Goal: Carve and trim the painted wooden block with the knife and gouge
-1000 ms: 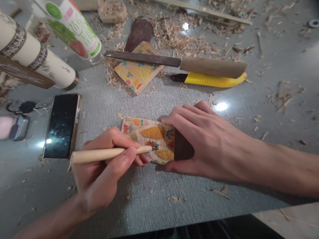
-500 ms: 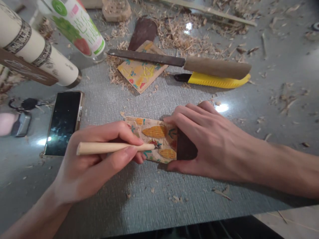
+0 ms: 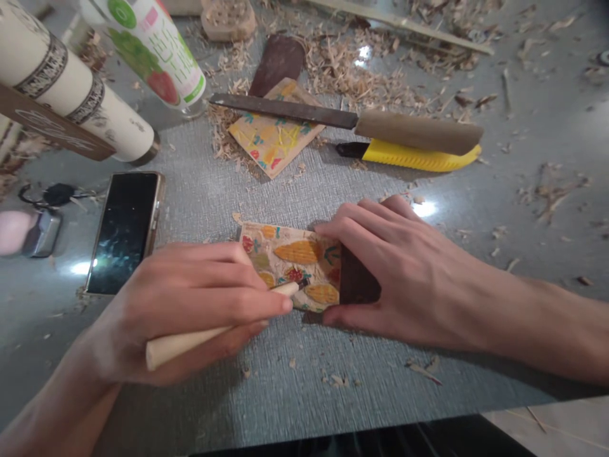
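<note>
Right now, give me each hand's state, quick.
Left hand: closed around the wooden-handled tool.
Right hand: holding the painted board at one end.

Dim, glare on table, blurred edges

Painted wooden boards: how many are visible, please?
2: one painted board held by the right hand, another painted board partly under the dark-bladed tool. More may be hidden.
</note>
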### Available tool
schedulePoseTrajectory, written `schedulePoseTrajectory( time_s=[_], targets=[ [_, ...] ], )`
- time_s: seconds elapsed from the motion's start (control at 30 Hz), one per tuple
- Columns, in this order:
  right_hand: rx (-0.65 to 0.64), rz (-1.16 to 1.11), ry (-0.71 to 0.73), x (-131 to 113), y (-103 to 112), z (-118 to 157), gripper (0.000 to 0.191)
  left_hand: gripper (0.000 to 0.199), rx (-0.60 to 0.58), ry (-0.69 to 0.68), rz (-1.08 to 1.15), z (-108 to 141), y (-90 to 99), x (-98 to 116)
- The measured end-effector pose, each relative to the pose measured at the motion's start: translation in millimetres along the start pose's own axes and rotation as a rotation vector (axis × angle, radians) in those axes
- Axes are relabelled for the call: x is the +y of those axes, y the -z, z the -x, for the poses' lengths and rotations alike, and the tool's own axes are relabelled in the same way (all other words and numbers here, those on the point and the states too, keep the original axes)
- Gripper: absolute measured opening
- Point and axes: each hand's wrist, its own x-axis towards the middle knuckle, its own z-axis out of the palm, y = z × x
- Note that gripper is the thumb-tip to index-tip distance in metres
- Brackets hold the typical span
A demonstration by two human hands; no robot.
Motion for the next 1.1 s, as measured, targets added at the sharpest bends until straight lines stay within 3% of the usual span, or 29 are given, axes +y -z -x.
schedulePoseTrajectory(
  time_s=[0.1,0.17,0.23,0.3,0.37,0.47,0.6,0.7,0.8,0.87,0.93,1.1],
  targets=[
    [-0.01,0.001,0.006,0,1,0,0.064,0.036,-0.055,-0.03,-0.122,8,3.9,-8],
    [-0.009,0.005,0.006,0,0,0,0.065,0.036,-0.095,-0.029,-0.066,9,2.9,-9],
    [-0.004,0.012,0.004,0,0,0,0.067,0.03,-0.06,0.029,0.06,4,-3.2,-6],
    [0.0,0.019,0.006,0,-1,0,0.068,0.013,0.254,0.232,0.104,-5,-14.7,2],
    [0.0,0.019,0.013,0,-1,1,0.069,0.018,0.488,0.33,0.126,-15,-28.3,11],
    [-0.002,0.016,0.017,0,-1,0,0.069,0.023,0.575,0.355,0.144,-23,-42.5,23],
    [-0.004,0.008,0.01,1,0,0,0.069,0.02,0.609,0.382,0.175,-15,-40.4,30],
    [-0.009,-0.006,0.011,1,1,0,0.067,0.01,0.558,0.387,0.166,-4,-28.9,31],
    [-0.004,0.003,0.019,2,1,1,0.066,0.027,0.283,0.276,0.081,2,-18.9,27],
    [-0.001,0.014,0.03,2,1,1,0.066,0.03,0.185,0.146,0.045,2,-16.3,22],
    [-0.002,0.015,0.034,1,1,1,0.066,0.031,0.156,0.074,0.013,2,-17.0,18],
    [-0.015,0.002,0.035,1,2,1,0.064,0.03,0.167,0.055,-0.058,3,-23.9,10]
  ],
)
